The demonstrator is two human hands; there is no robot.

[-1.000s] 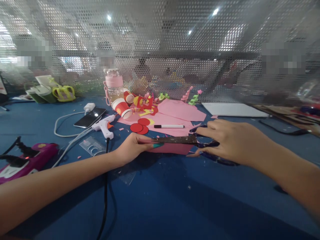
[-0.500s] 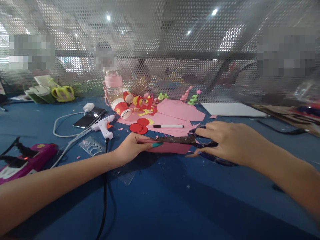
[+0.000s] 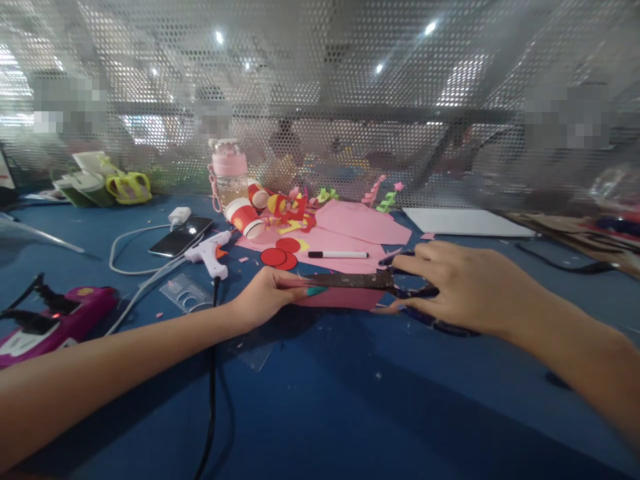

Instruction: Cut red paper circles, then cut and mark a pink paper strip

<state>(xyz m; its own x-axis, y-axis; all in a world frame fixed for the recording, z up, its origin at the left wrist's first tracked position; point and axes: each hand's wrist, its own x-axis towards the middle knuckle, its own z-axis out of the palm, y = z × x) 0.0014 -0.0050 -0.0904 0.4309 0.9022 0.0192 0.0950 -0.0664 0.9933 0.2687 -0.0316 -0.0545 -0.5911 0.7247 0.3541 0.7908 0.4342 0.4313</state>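
My left hand (image 3: 265,297) grips the left end of a pink paper piece (image 3: 345,298) held just above the blue table (image 3: 320,400). My right hand (image 3: 460,283) holds dark scissors (image 3: 373,281) by their purple handles. The blades lie along the top edge of the pink piece and point left toward my left thumb. The far side of the paper is hidden behind the blades.
Behind the hands lie pink sheets (image 3: 360,227), a marker (image 3: 337,254), red circles (image 3: 280,257), paper cups (image 3: 245,217), a pink bottle (image 3: 229,172). To the left: glue gun (image 3: 210,252), phone (image 3: 180,235), ruler (image 3: 183,293), purple device (image 3: 55,320). A mesh screen (image 3: 320,100) closes the back.
Almost nothing differs. Both hands stay on the pink piece and the scissors, with only a slight shift of the view.
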